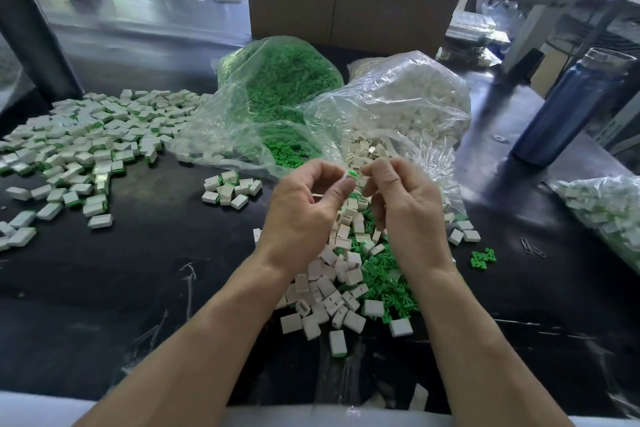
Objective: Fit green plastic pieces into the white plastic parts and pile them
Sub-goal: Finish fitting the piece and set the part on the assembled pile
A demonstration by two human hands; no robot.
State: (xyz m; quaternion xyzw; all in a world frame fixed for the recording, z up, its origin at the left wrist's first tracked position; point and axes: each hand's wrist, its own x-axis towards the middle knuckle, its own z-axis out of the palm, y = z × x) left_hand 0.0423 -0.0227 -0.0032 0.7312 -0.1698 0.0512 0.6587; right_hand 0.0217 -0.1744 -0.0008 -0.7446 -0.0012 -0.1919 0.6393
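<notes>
At the near edge of the dark surface (145,263), just below the raised wrists, lies the loose heap of white plastic parts (325,291) mixed with green plastic pieces (381,284), the working stock at about six o'clock from the hands. Above it the left hand (304,208) and the right hand (405,204) meet fingertip to fingertip, both curled, pinching between them one small piece with a green end (352,174); whether its white shell sits in the left fingers I cannot tell. The piece lies between the two thumbs, so both hands are equally near, and the push would probably run sideways, three o'clock toward nine. Beyond, at twelve o'clock, the bag of green pieces (277,80) and the bag of white parts (415,94) gape open. The pile of finished parts (86,135) spreads at ten o'clock, well apart, on the left hand's side.
</notes>
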